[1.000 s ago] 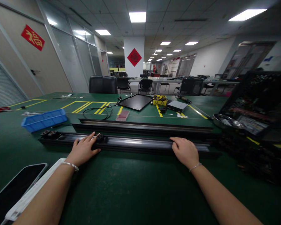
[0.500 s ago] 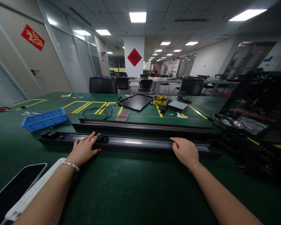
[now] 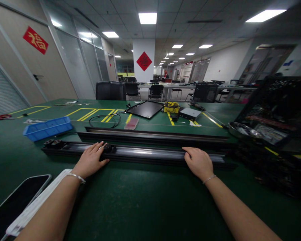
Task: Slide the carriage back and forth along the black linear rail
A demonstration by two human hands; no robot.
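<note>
A long black rail (image 3: 150, 153) with a shiny channel lies across the green table in front of me. My left hand (image 3: 90, 159) spans it left of the middle, fingers over the top and thumb along the near side. Beside those fingertips a small black block (image 3: 108, 147) sits in the channel. Toward the right end, my right hand (image 3: 199, 162) grips the same rail, its index finger reaching across; the other fingers are mostly hidden. Black parts (image 3: 53, 143) are at the rail's left end.
Just behind lies a second black rail (image 3: 153, 136). A blue bin (image 3: 48, 129) stands left, a phone (image 3: 17, 197) near left. Farther back are a black panel (image 3: 145, 109), a yellow object with cables (image 3: 171, 107) and a grey box (image 3: 190, 113). Dark equipment (image 3: 281, 134) crowds the right.
My left hand's fingers have drawn closer together and shifted slightly right toward the small block. The right hand and the rail look unchanged.
</note>
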